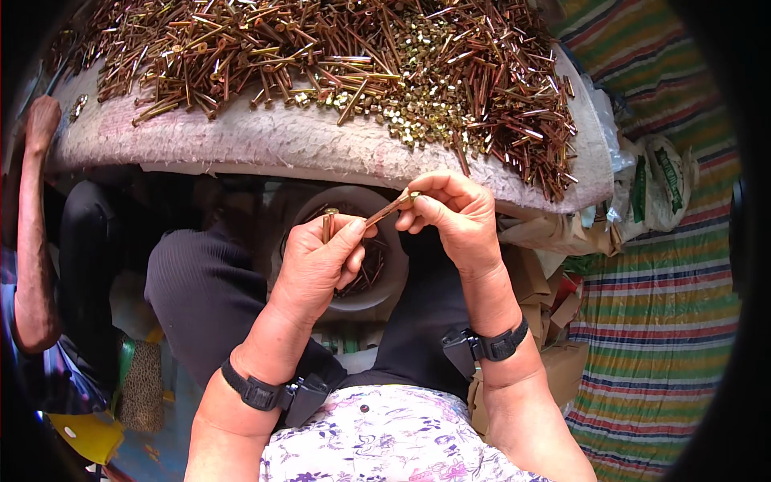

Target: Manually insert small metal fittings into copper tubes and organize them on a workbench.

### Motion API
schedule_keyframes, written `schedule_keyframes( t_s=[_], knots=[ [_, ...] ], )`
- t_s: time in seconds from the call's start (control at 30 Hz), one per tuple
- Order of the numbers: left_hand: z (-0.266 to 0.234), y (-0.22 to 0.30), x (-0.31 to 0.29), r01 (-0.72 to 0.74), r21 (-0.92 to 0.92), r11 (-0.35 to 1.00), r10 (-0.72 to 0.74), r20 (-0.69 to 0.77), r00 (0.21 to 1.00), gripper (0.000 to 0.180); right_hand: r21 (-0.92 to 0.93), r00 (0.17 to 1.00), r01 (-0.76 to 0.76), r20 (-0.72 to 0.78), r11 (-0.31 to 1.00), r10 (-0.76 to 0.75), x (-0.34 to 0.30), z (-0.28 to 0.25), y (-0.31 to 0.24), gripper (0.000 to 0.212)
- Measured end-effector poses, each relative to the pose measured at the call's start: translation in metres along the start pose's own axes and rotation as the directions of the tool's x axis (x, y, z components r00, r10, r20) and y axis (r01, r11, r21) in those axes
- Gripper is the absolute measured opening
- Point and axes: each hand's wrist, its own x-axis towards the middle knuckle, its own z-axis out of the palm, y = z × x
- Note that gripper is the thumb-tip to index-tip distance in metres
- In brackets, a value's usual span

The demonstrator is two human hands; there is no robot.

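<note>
Head view shows the right hand (454,213) with thumb and forefinger pinched on a small brass nut (414,195) at the tip of a long coppery bolt (387,211). The other fingers of that hand are curled in beneath. The bolt slants down to the left, where the left hand (317,261) pinches its lower end between thumb and forefinger; the remaining fingers are closed around a second bolt (328,225) that stands upright out of the fist, head upward. Both hands hover close together above a round pale bowl (385,291) that sits between the person's knees and holds more dark bolts. Black straps circle both wrists.

Beyond the hands lies a padded, cloth-covered board (265,140). A thick heap of loose bolts (241,48) is spread across its top, with a patch of small nuts (418,76) amid the heap toward the right. At the far left edge another person's forearm (32,241) reaches up to the board. Striped matting (666,321) covers the ground on the right, with white sacks (654,181) lying on it near the board's corner.
</note>
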Motion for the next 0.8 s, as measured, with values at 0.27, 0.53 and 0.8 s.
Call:
schedule_keyframes(
  t_s=[0.27,0.53,0.8],
  knots=[
    [-0.004,0.001,-0.001,-0.049,0.080,0.996,0.046,0.037,0.998,0.019,-0.160,0.999,0.017,0.049,0.987,-0.009,-0.004,0.000,-0.005,0.009],
    [-0.001,0.001,-0.003,-0.151,0.291,0.945,0.147,0.035,0.989,0.017,-0.579,0.995,0.098,0.045,0.809,-0.088,-0.011,-0.002,-0.004,0.021],
    [-0.003,-0.005,-0.004,-0.198,0.346,0.917,0.184,0.073,0.980,0.016,-0.271,0.995,-0.086,-0.081,0.959,0.066,-0.021,0.005,0.006,0.036]
  ],
)
